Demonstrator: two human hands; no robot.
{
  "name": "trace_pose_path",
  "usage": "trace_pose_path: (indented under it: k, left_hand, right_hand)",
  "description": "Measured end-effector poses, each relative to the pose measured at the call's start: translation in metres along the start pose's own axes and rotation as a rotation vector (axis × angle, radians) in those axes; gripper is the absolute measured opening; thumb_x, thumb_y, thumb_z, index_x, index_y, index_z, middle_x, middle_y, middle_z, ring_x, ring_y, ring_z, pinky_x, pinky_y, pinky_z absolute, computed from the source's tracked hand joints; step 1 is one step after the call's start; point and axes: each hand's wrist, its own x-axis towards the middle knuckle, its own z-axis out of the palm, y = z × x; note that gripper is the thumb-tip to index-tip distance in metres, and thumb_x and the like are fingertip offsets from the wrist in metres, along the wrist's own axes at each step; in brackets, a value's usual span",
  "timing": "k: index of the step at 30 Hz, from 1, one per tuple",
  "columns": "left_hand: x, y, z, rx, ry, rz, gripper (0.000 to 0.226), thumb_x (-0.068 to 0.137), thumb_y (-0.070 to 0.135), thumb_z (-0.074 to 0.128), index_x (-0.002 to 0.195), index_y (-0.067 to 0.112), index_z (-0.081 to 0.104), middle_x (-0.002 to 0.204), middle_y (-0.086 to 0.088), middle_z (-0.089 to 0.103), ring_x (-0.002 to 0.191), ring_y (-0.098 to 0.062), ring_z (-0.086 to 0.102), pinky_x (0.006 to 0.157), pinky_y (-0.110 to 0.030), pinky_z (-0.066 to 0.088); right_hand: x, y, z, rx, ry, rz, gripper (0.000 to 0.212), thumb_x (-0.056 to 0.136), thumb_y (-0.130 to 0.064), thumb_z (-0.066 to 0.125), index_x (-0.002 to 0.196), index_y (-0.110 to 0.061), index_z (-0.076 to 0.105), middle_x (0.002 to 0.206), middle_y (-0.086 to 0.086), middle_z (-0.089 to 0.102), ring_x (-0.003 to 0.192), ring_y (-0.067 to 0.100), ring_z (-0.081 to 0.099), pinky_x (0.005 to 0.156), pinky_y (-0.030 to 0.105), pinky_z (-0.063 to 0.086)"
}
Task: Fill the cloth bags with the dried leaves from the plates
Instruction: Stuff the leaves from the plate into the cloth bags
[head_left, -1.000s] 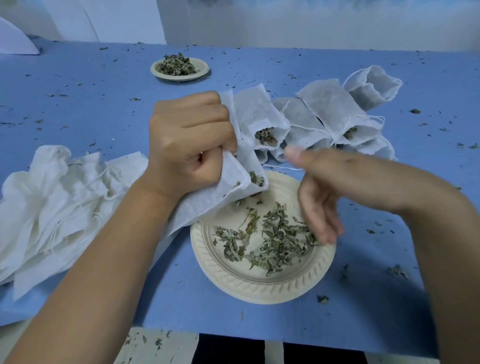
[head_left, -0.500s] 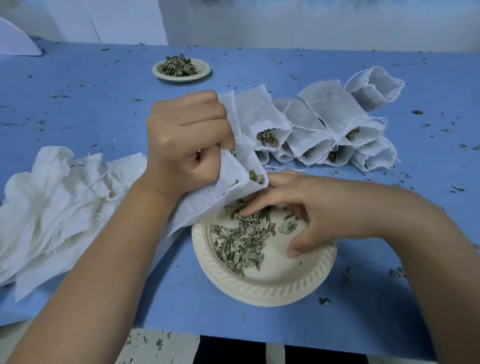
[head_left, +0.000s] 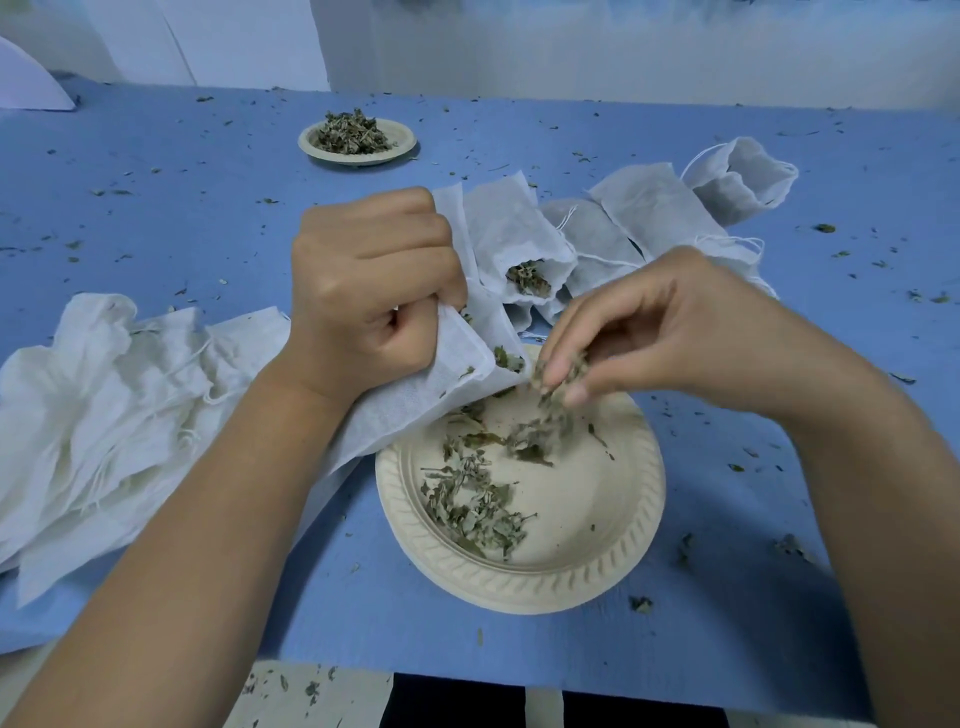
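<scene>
A round, ribbed beige paper plate (head_left: 613, 551) sits on the blue-topped table (head_left: 182, 223) right in front of the person, and everything else arranges itself around it. Loose grey-green dried leaves (head_left: 467, 499) lie on the plate, mostly on its left half. Over the plate's far-left rim the left hand (head_left: 374, 291) is clenched around a white mesh cloth bag (head_left: 415, 410), gripping its bunched edge so the mouth gapes towards the plate's far edge; a few bits of leaf show inside the opening. Above that far edge the right hand (head_left: 649, 332) pinches a small clump of leaves (head_left: 558, 374) between fingertips and thumb, just beside the bag's mouth, with blurred fragments beneath it over the plate. Beyond the plate a row of white drawstring cloth bags (head_left: 511, 234) lies overlapping, the nearest showing leaves at its open mouth. To the plate's left is a rumpled heap of flat white cloth bags (head_left: 104, 405). Well beyond the plate, towards the far left, a smaller beige plate (head_left: 311, 143) holds a mound of dried leaves (head_left: 350, 132). Leaf crumbs (head_left: 641, 604) are scattered over the table all round the plate.
</scene>
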Motion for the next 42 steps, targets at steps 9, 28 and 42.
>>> trace_pose_path:
  k: [9, 28, 42]
  left_hand:
    - [0.001, 0.003, 0.003, -0.013, -0.012, 0.019, 0.027, 0.05, -0.015, 0.031, 0.043, 0.002, 0.051, 0.044, -0.01, 0.043, 0.044, -0.024, 0.034, 0.043, -0.034, 0.023]
    - [0.006, 0.006, -0.008, 0.115, -0.025, 0.099, 0.024, 0.052, -0.015, 0.032, 0.043, 0.005, 0.044, 0.045, -0.01, 0.038, 0.047, -0.022, 0.029, 0.042, -0.034, 0.021]
    - [0.003, 0.0, -0.011, 0.085, 0.027, 0.024, 0.024, 0.05, -0.014, 0.031, 0.042, 0.002, 0.048, 0.045, -0.009, 0.041, 0.047, -0.021, 0.03, 0.046, -0.032, 0.02]
  right_hand:
    - [0.011, 0.004, 0.027, 0.16, 0.348, -0.166, 0.026, 0.063, 0.007, 0.08, 0.079, -0.003, 0.062, 0.077, 0.005, 0.07, 0.069, 0.013, 0.065, 0.069, 0.022, 0.055]
    - [0.008, 0.004, 0.046, -0.201, 0.013, -0.304, 0.065, 0.096, -0.042, 0.029, 0.097, 0.012, 0.064, 0.102, 0.02, 0.063, 0.098, 0.031, 0.06, 0.082, 0.046, 0.049]
    - [0.012, 0.009, 0.043, -0.552, -0.107, 0.164, 0.027, 0.081, -0.037, 0.071, 0.106, -0.031, 0.064, 0.088, -0.02, 0.061, 0.071, -0.012, 0.057, 0.069, 0.004, 0.043]
